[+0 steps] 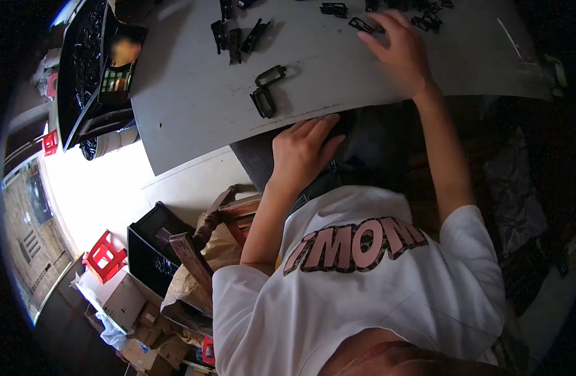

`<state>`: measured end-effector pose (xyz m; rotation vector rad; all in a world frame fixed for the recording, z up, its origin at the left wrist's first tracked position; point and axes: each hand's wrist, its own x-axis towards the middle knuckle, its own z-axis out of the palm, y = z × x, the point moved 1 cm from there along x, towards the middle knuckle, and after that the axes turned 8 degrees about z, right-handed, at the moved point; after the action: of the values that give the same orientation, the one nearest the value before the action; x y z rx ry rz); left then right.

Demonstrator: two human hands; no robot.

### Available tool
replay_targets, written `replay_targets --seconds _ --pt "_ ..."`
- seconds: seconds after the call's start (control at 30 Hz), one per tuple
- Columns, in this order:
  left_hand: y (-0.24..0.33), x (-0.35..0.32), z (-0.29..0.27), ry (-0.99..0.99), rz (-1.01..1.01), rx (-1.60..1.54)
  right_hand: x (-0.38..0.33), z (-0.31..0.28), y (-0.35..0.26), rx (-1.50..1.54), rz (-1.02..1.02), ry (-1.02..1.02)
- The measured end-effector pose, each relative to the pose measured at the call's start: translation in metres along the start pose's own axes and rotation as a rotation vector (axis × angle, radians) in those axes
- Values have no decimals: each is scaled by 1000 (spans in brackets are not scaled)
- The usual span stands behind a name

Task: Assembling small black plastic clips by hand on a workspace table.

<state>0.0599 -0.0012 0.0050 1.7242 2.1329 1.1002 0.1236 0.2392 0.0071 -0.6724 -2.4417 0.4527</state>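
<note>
Black frame-like clip (361, 25) lies on the bench near its far side, in the gap by the thumb of the right hand (399, 49). That hand is spread fairly wide, thumb parted from the fingers, palm toward the surface; whether the thumb touches the clip, cannot tell. Left hand (303, 147) at the near bench edge, fingers extended and thumb apart, nothing visible in its grasp (underside hidden). Just right of the right hand, a loose cluster of similar black parts (428, 21); to its left, a small dark piece (334, 9). Closer to the left hand, two open black frames (263, 94) lie near each other, beyond the edge. Farther off, a group of black clips (236, 42), some side by side. Grey bench (194, 94) beneath them all, its near edge scuffed. At the far left, a black tray (90, 117) holds many small dark parts. Lower left, on the floor side: a wooden chair (194, 257) with worn paint, a black bin (164, 220), and a red stool (105, 257) on a white box (122, 299).
</note>
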Motion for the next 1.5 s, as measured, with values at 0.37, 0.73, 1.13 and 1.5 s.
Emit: replay_targets --seconds 0.37,0.73,1.13,1.5 --pt "-28 -1 -27 378 -156 328 -24 39 -24 493 49 -161" --pt "-63 44 -11 149 -104 527 41 42 17 357 24 13" --pt "-67 68 -6 188 -38 435 163 86 26 -16 149 -127" --pt "-92 111 -21 346 -174 468 164 152 13 -265 -264 -54"
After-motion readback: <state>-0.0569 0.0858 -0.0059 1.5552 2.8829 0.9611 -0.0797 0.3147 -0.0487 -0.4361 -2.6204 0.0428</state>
